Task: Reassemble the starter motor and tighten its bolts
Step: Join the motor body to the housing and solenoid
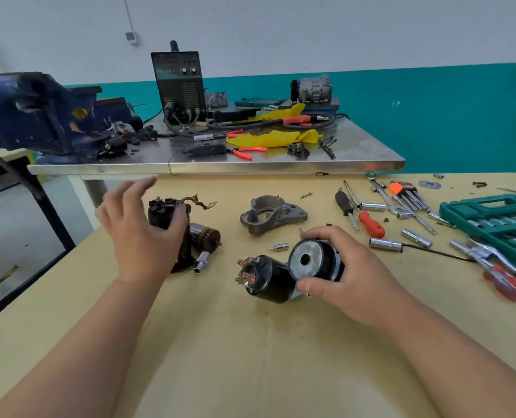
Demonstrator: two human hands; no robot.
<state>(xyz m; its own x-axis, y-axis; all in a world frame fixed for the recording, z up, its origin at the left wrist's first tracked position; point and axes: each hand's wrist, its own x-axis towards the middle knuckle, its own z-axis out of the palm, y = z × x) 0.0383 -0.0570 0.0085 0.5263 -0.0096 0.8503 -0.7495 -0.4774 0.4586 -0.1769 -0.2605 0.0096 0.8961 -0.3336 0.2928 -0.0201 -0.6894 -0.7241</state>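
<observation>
On the tan table my right hand [350,273] grips the black starter motor body [314,260], its round grey end face with a centre hole turned toward me. Attached at its left is the black solenoid [265,279] with copper terminals. My left hand [139,233] holds the black field housing [166,215], thumb on its front, fingers spread behind; bent copper leads stick out of its top. The armature [205,236] with its copper commutator lies just right of that housing. A grey cast nose housing [272,215] sits apart, between my hands and farther back.
Loose sockets [385,244], screwdrivers [370,224], hex keys [407,194] and a green socket case [492,218] crowd the right side. A small bolt [306,194] lies behind the nose housing. A steel bench [220,167] with a blue vise [39,116] and a welder [179,82] stands behind.
</observation>
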